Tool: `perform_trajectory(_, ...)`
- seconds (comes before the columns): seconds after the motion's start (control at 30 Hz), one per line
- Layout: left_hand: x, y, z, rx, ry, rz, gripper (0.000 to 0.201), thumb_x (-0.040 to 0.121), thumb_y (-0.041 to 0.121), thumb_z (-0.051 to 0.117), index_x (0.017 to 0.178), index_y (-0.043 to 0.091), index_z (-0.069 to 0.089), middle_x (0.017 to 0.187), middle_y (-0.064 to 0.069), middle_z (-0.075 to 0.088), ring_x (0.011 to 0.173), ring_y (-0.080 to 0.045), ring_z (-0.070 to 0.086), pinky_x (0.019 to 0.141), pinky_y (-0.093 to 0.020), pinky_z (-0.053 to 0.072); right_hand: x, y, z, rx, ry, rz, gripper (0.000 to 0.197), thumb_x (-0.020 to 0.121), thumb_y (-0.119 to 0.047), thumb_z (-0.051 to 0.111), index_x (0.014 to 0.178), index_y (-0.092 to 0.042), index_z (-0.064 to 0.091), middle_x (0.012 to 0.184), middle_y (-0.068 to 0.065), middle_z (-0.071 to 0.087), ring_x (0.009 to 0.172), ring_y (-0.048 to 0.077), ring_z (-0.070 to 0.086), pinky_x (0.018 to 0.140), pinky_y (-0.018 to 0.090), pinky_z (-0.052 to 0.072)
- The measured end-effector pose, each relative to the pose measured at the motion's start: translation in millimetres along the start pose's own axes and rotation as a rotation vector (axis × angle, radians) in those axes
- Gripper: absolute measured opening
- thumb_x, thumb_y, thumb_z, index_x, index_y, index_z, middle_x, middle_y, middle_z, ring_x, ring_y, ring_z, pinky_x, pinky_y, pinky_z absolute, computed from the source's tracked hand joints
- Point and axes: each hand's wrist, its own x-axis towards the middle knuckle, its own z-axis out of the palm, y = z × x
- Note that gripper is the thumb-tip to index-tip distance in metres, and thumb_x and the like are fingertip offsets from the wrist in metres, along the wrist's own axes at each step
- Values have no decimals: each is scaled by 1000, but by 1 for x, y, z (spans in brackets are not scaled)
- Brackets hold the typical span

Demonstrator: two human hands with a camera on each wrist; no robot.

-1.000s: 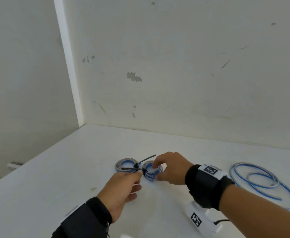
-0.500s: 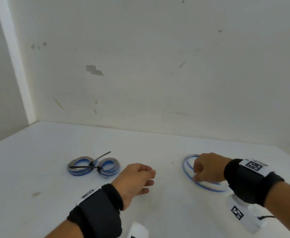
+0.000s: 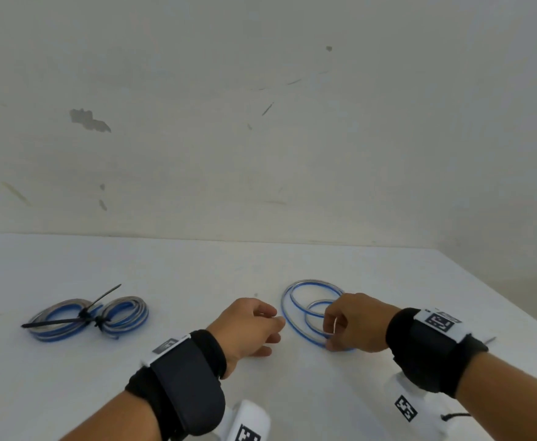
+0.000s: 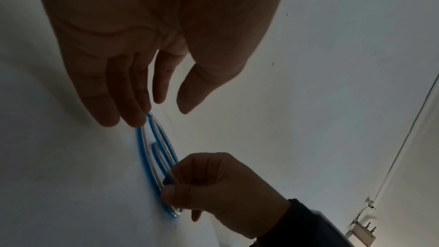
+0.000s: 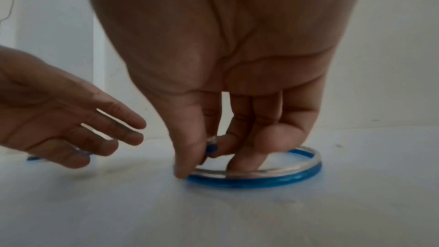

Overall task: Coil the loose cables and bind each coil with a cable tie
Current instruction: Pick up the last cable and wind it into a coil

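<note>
A loose blue-and-clear cable lies in wide loops on the white table. My right hand is over the near right part of the loops. Its thumb and forefinger pinch a strand of the cable, and the other fingers are curled inside the loop. My left hand hovers at the loops' left edge with relaxed fingers. Its fingertips just reach the cable and hold nothing. Far left lie two small coils, each bound with a black cable tie.
A white wall rises behind the table. The table's right edge slants down close to my right wrist. A thin dark strip shows just past my right wristband. Bare tabletop separates the bound coils from the loose cable.
Both hands have left the tied coils and moved right to the loose cable. My right hand has pinched a strand, and my left hand has closed in on the loops' left edge.
</note>
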Motion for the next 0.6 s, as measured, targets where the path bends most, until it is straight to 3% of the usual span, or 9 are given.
perform_trajectory(0.13,2,6,9,-89,-68,-46,20,88,22,60,98,5,60,98,-11,67,78,-18,66,67,-29,56,-12,-5,-5,230,146,-122,8,82,-37,69,76,-33,67,60,-10,52,55,1,45,55,10,35)
perform_trajectory(0.27,9,12,14,-154,-78,-21,23,89,21,60,93,0,65,84,-11,68,69,-17,66,65,-29,56,-23,-12,-1,488,182,-241,3,78,-33,74,77,-35,76,65,-4,60,61,5,48,65,19,41)
perform_trajectory(0.37,12,16,13,-213,-70,30,15,87,16,61,84,4,69,80,-7,70,70,-13,66,63,-27,54,-28,-13,0,565,168,-260,6,76,-33,76,79,-37,73,67,-8,61,65,6,54,70,20,44)
perform_trajectory(0.5,12,35,8,-307,-56,106,18,88,18,60,73,10,68,68,1,66,61,-8,61,61,-26,48,-24,-8,-10,652,394,-206,12,80,-39,69,90,-32,70,81,-9,70,65,5,59,66,17,46)
perform_trajectory(0.6,9,55,3,-403,-87,161,19,90,23,57,83,8,67,61,2,59,54,-9,56,56,-27,48,-16,-14,-16,651,487,-199,20,83,-34,67,102,-39,61,104,-22,63,89,-6,61,73,16,48)
